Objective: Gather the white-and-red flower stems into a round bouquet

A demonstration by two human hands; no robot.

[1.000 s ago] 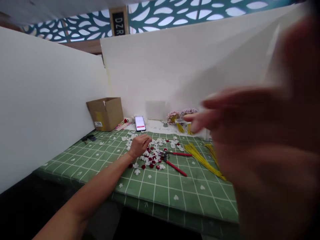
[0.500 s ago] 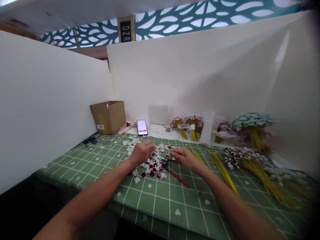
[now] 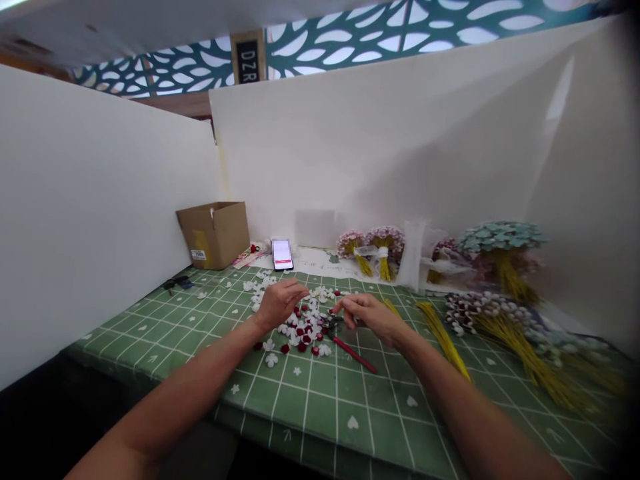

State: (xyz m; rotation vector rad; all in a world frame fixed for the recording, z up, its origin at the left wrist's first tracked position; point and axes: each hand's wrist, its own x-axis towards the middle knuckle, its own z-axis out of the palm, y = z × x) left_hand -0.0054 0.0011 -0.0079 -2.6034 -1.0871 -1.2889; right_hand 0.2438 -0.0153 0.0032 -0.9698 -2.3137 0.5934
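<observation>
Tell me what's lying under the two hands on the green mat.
Under the left hand and right hand: white and dark red petals scattered on the green mat, and red-handled pliers. The pliers' head and anything pinched between the fingers are covered.

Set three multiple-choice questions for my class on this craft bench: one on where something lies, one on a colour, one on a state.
1. Where does the cardboard box stand?
A. at the far left of the green mat, against the white panel
B. at the near right corner
C. under the left hand

2. What colour are the handles of the pliers?
A. blue
B. red
C. black

3. What state is the phone in?
A. screen dark
B. face down
C. screen lit

Answers: 1 A, the box sits at the mat's far left edge, beyond the left hand. 2 B, red handles run out below the right hand. 3 C, its screen glows white with a red bar.
</observation>
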